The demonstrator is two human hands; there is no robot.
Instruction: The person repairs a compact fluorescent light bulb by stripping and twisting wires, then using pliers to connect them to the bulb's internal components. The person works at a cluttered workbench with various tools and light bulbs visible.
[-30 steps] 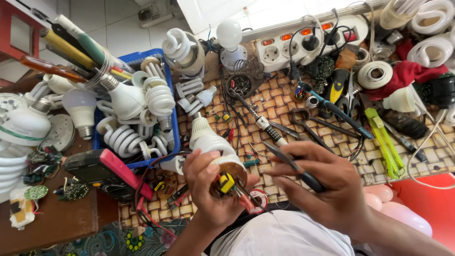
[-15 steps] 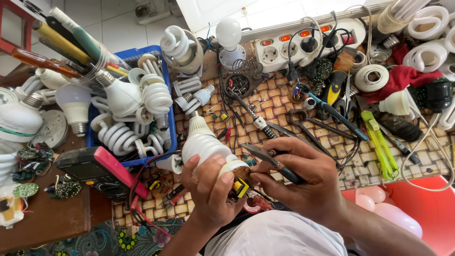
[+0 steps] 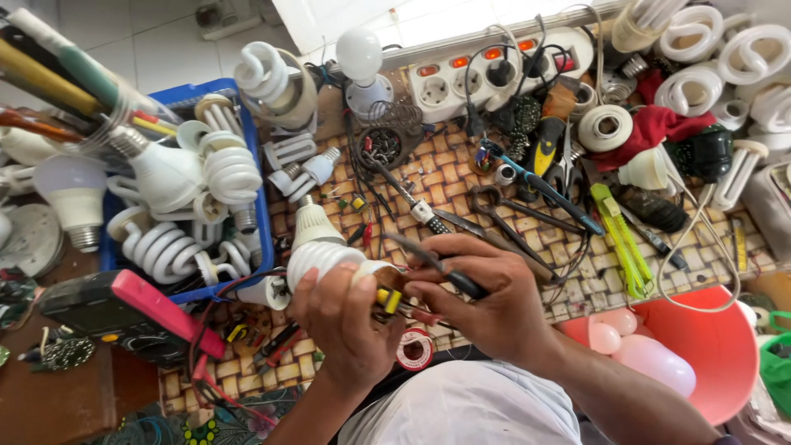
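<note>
My left hand [image 3: 346, 317] grips an opened white bulb base [image 3: 325, 251] with ribbed sides, its open end turned toward my right hand. A yellow part [image 3: 386, 298] shows at that open end. My right hand [image 3: 486, 297] holds a thin dark tool [image 3: 432, 264], like a soldering iron, with its tip above the bulb's opening. Both hands hover over a woven brown mat [image 3: 445, 177]. A small spool of wire with a red rim [image 3: 414, 348] lies just below my hands.
A blue crate [image 3: 262, 216] of spiral and round bulbs sits left. A white power strip [image 3: 494, 70], pliers [image 3: 511, 218], a blue-handled tool [image 3: 544, 185], a yellow-green cutter [image 3: 622, 243] and tape rolls [image 3: 606, 128] crowd the mat. A pink tub [image 3: 725, 350] stands right, a black-and-pink meter [image 3: 124, 313] left.
The view has shifted closer. My left hand has raised and turned the bulb base, and my right hand has brought the dark tool nearer to its open end.
</note>
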